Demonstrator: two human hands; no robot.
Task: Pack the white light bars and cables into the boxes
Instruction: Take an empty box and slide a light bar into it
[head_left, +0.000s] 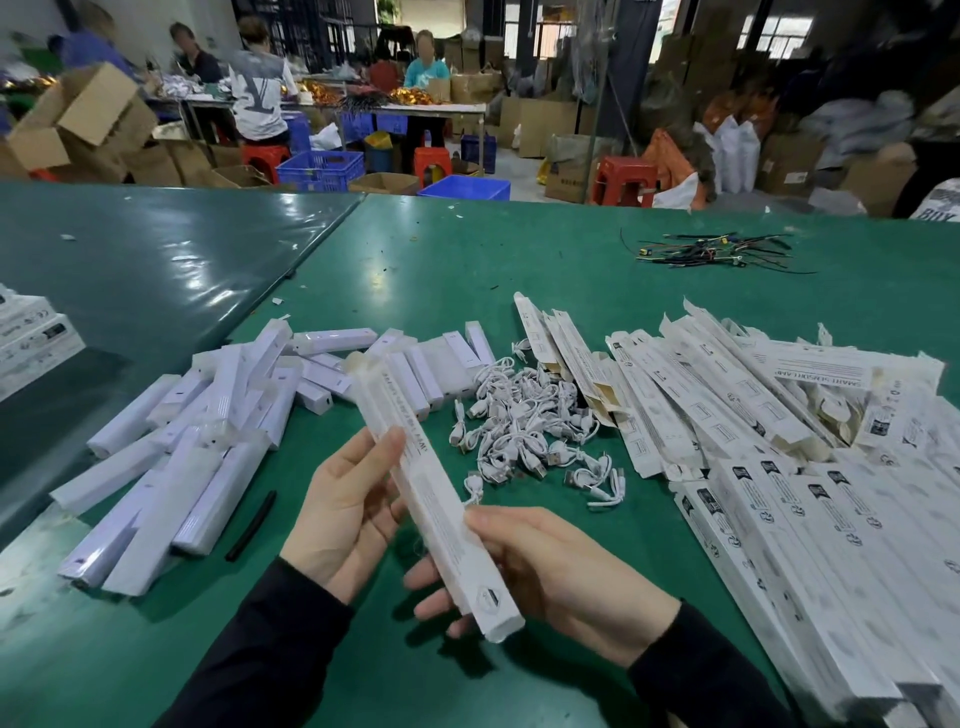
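Two hands on one long, slim white printed cardboard box (439, 499), held slantwise above the green counter (519, 260): left hand (345, 512) cradling the middle with fingers (387, 447) lightly curled round it, right hand (550, 566) clamped near the lower end. Probably light, stiff along its length yet thin-walled, so easily crushed or creased; best gripped by the edges near both ends, not squeezed mid-span. Cannot tell whether already filled. Heaped at left, smooth white plastic light bars (171, 457), likely slippery. Between, a tangle of limp white coiled cables (524, 423), apt to snag. At right, a stack of more white boxes (779, 467).
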